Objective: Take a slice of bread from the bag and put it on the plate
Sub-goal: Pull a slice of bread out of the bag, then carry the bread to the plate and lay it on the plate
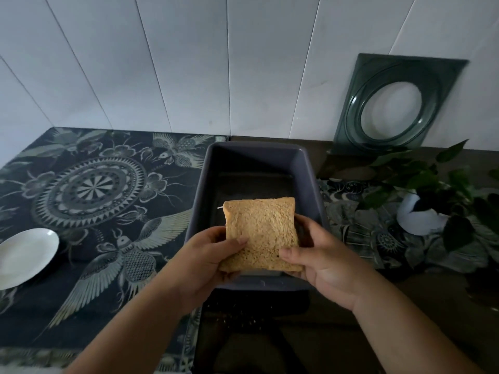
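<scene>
Patterned cloth [89, 201] covered the counter; grey bin [213, 182] sat at centre. Bread [260, 233] was held above the bin's near end, left hand [208, 263] pinching its 9 o'clock edge, right hand [324, 263] its 4 o'clock corner. Plate [25, 257] lay well apart at 9 o'clock.

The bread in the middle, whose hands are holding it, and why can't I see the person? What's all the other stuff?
The camera sits on the person's head and looks down, so you see only their arms. The left hand and the right hand hold one slice of bread together, above a dark tub. On the left, a white plate waits on a patterned cloth; the bread is not on it yet. On the right is a leafy plant in a white pot. A green glass dish leans on the wall. I can't see a bread bag.
</scene>
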Demonstrator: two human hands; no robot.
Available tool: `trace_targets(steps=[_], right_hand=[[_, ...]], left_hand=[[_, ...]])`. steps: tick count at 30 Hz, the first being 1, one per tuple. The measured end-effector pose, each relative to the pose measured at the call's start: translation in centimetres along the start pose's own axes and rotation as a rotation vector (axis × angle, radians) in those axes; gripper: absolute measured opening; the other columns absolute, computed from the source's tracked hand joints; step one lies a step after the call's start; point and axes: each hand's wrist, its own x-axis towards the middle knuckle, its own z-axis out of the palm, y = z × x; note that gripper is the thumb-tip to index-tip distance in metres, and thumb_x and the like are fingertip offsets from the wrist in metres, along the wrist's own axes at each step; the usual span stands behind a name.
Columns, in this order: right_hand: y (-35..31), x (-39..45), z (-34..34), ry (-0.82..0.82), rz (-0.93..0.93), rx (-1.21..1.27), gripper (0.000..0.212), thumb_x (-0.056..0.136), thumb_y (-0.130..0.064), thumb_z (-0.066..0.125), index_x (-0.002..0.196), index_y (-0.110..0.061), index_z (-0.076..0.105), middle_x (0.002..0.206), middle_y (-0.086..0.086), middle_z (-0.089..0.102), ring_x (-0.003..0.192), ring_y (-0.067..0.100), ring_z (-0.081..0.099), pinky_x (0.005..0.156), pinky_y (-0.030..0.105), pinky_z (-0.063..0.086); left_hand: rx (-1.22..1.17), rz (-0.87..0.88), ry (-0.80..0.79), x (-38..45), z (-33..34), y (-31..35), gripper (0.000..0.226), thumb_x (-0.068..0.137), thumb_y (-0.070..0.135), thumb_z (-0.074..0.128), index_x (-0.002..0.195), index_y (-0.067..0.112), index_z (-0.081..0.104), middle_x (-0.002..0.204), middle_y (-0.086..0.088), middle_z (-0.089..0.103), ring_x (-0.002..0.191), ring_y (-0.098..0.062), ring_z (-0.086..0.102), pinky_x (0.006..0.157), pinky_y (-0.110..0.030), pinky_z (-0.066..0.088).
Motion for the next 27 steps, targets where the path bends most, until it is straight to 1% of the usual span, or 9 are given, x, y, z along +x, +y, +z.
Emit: trace_targets(steps=[3,6,10,13,16,19,21,24,27], right_hand=[[0.5,-0.5,0.5,-0.020,0.005,0.037,0.076,0.067,-0.005,0.082,0.133,-0.023,0.047,0.120,0.009,0.071,0.112,0.027,0.067,0.082,0.032,0.057],[0.5,-0.7,0.8,-0.091,0.045,0.025,0.072,0.066,-0.009,0.083,0.129,-0.018,0.051,0.119,0.011,0.071,0.112,0.029,0.067,0.083,0.030,0.057],[0.1,-1.0,1.5,-0.286,0.107,-0.114,0.082,0.066,-0.011,0.087,0.135,-0.023,0.044,0.126,0.009,0.068,0.117,0.025,0.064,0.088,0.029,0.055],[0.2,-1.1,2.2,-0.358,0.125,-0.220,0.087,0.060,-0.017,0.090,0.132,-0.034,0.044,0.118,0.000,0.072,0.113,0.022,0.066,0.087,0.031,0.056],[0.7,-1.4,3.2,-0.466,0.134,-0.326,0.083,0.059,-0.022,0.090,0.128,-0.039,0.047,0.119,0.002,0.071,0.107,0.018,0.069,0.079,0.026,0.057],[1.8,-1.8,4.7,-0.561,0.156,-0.374,0.092,0.051,-0.028,0.091,0.131,-0.036,0.046,0.123,0.003,0.066,0.103,0.017,0.070,0.076,0.027,0.058],[3.1,-2.2,6.1,-0.634,0.158,-0.386,0.091,0.047,-0.028,0.091,0.128,-0.035,0.049,0.120,0.000,0.069,0.107,0.019,0.068,0.087,0.038,0.058],[5.4,-3.1,8.7,-0.769,0.191,-0.437,0.092,0.048,-0.024,0.090,0.131,-0.029,0.050,0.121,0.006,0.069,0.112,0.027,0.066,0.098,0.051,0.051],[8.0,-4.3,11.4,-0.902,0.262,-0.465,0.089,0.054,-0.014,0.088,0.132,-0.026,0.047,0.118,0.013,0.069,0.105,0.027,0.070,0.086,0.042,0.057]], left_hand=[[0.011,0.003,-0.036,-1.7,-0.1,-0.9,0.063,0.067,0.023,0.086,0.124,0.027,0.059,0.117,-0.006,0.071,0.103,-0.023,0.068,0.075,-0.036,0.055],[0.013,0.055,-0.016,-3.3,0.3,-1.7,0.065,0.066,0.018,0.085,0.123,0.035,0.060,0.111,0.000,0.072,0.099,-0.018,0.068,0.074,-0.031,0.054],[-0.093,0.129,0.160,-5.7,1.3,-3.0,0.066,0.064,0.008,0.083,0.120,0.034,0.062,0.109,-0.006,0.072,0.101,-0.024,0.068,0.077,-0.034,0.056],[-0.142,0.175,0.286,-8.1,2.0,-4.4,0.076,0.061,0.006,0.084,0.128,0.030,0.056,0.110,-0.009,0.070,0.100,-0.026,0.068,0.077,-0.035,0.056],[-0.152,0.228,0.392,-10.9,2.9,-6.3,0.079,0.057,0.014,0.088,0.127,0.031,0.055,0.100,-0.002,0.074,0.095,-0.022,0.069,0.082,-0.039,0.054],[-0.200,0.282,0.521,-14.2,4.0,-8.8,0.078,0.056,0.016,0.088,0.126,0.033,0.057,0.097,0.001,0.073,0.091,-0.018,0.068,0.081,-0.037,0.054],[-0.254,0.332,0.605,-16.6,4.7,-10.8,0.078,0.059,0.014,0.087,0.128,0.032,0.056,0.096,0.001,0.072,0.087,-0.016,0.067,0.074,-0.030,0.057],[-0.299,0.395,0.752,-20.4,6.1,-14.0,0.078,0.064,0.012,0.084,0.133,0.033,0.052,0.100,0.000,0.071,0.088,-0.015,0.065,0.073,-0.029,0.056],[-0.325,0.420,0.908,-24.0,7.7,-16.9,0.082,0.066,0.015,0.083,0.137,0.038,0.047,0.107,-0.003,0.068,0.093,-0.020,0.060,0.079,-0.036,0.049]])
